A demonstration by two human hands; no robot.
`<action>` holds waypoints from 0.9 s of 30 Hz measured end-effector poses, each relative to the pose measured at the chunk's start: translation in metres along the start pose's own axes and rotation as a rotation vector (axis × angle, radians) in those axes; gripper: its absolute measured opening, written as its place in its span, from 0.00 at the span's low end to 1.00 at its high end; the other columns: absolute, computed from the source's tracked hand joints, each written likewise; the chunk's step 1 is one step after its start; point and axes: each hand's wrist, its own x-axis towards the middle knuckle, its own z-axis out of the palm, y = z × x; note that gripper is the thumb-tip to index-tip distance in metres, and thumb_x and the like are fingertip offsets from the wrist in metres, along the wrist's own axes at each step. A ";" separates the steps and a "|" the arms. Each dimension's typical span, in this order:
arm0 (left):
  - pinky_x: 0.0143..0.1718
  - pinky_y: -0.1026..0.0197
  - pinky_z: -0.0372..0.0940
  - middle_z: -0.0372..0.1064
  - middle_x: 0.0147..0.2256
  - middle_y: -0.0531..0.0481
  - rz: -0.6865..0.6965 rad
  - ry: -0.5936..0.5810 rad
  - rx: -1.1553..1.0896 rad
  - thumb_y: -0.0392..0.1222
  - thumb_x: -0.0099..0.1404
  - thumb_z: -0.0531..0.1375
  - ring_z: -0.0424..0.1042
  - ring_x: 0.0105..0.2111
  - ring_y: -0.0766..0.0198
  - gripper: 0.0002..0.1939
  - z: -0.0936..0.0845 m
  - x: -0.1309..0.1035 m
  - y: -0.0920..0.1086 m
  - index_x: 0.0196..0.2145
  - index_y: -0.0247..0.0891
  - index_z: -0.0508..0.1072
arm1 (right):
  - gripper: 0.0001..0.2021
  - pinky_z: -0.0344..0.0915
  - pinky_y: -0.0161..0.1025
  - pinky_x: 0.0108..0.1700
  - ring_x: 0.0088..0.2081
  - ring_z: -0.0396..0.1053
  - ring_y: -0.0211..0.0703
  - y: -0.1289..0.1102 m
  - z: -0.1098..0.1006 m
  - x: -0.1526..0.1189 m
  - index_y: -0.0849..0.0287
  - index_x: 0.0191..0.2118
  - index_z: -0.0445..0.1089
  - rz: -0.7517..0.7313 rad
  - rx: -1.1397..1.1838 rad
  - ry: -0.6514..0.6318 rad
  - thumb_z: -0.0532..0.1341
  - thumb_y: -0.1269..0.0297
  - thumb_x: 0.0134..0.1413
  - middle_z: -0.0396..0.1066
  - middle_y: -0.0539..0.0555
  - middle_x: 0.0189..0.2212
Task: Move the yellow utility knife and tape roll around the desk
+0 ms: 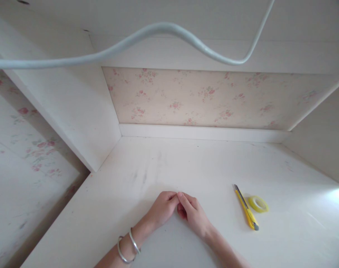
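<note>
meeting at the fingertips, the left hand (161, 209) and right hand (192, 213) curl closed over a white tabletop (186, 167), nothing visible between them. right of the fingers lies a slim cutter (245, 209), likely light and stiff, best gripped by its yellow plastic handle (250, 218); beyond it, a ring-shaped tape roll (253, 206) likely suits a rim hold.

Tape roll (253, 203) on desk (200, 163), cutter (245, 207) just left of it, right hand (193, 213) farther left
</note>
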 end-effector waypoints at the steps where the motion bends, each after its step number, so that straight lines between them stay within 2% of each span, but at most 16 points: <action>1: 0.31 0.64 0.61 0.68 0.20 0.51 -0.003 0.003 0.001 0.48 0.65 0.48 0.69 0.24 0.64 0.23 0.000 0.000 0.000 0.19 0.34 0.69 | 0.25 0.50 0.34 0.26 0.22 0.53 0.34 0.000 0.000 0.000 0.59 0.22 0.58 0.001 -0.001 -0.001 0.45 0.46 0.61 0.56 0.46 0.17; 15: 0.31 0.63 0.61 0.69 0.20 0.50 -0.041 0.015 0.040 0.50 0.64 0.47 0.68 0.25 0.63 0.23 0.001 -0.001 0.003 0.19 0.35 0.68 | 0.25 0.51 0.35 0.27 0.22 0.54 0.36 -0.005 -0.001 0.000 0.58 0.21 0.58 0.024 -0.016 0.006 0.45 0.44 0.60 0.56 0.47 0.17; 27: 0.31 0.63 0.61 0.68 0.20 0.50 -0.019 0.005 0.026 0.50 0.65 0.47 0.68 0.25 0.63 0.23 0.001 0.000 0.004 0.19 0.34 0.69 | 0.25 0.51 0.35 0.26 0.22 0.54 0.35 -0.003 0.000 0.001 0.59 0.22 0.58 0.008 -0.010 0.001 0.45 0.44 0.61 0.56 0.47 0.18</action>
